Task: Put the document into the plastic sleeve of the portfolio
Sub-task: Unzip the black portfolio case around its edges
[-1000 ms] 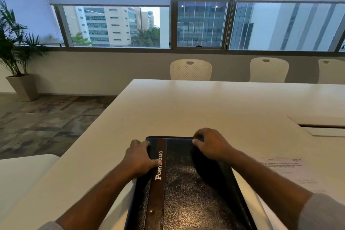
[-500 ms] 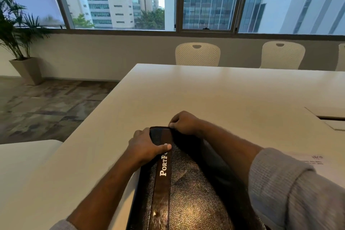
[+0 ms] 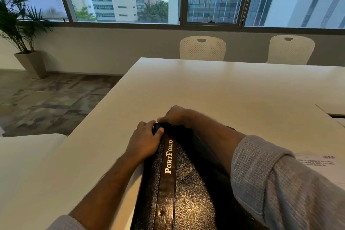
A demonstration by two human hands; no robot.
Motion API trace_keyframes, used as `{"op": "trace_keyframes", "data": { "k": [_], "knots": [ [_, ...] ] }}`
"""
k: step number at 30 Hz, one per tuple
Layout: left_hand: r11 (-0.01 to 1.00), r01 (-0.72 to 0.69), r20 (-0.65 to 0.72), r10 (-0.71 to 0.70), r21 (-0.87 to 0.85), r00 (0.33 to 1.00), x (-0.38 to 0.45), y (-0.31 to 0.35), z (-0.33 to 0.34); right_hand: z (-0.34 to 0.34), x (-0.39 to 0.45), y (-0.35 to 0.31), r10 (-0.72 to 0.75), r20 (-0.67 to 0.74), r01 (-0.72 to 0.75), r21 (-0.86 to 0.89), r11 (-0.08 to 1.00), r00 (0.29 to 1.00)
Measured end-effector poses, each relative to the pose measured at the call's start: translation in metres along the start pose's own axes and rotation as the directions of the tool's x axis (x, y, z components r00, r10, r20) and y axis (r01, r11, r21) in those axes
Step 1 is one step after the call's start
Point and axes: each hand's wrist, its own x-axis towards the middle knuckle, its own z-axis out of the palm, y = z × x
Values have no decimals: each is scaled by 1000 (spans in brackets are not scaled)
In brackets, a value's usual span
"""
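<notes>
Portfolio: black grained-leather portfolio (image 3: 186,188) with gold "PortFolio" lettering lies closed on the white table (image 3: 214,87), nearest the viewer.
Document: white printed sheet (image 3: 321,164) lies flat on the table, right of the portfolio.
Left hand (image 3: 143,142): grips the portfolio's far left corner, thumb on top.
Right hand (image 3: 173,115): fingers curled, pinching the far top edge.
Beyond: two white perforated chairs (image 3: 202,48).

Black grained portfolio (image 3: 188,183) with brown band and white letters, white table (image 3: 205,89), white document (image 3: 321,166) with dark print, grey knitted sleeve (image 3: 276,179), white perforated chairs (image 3: 202,48)
</notes>
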Motion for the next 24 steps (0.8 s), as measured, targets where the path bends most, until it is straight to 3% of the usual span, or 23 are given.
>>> {"op": "trace_keyframes", "data": {
  "k": [8, 12, 16, 24],
  "knots": [
    [999, -34, -90, 35, 7, 995, -3, -5, 7, 0, 7, -11, 50, -114, -64, -118, 991, 992],
    [999, -43, -100, 44, 19, 994, -2, -7, 10, -5, 7, -11, 79, -58, -73, 94, 993, 995],
    [996, -67, -57, 71, 60, 996, 0, -9, 11, -5, 6, -13, 141, -34, -140, 29, 990, 989],
    [994, -77, -43, 80, 83, 996, 2, -9, 10, -7, 10, -4, 176, -70, -168, 103, 980, 982]
  ]
}}
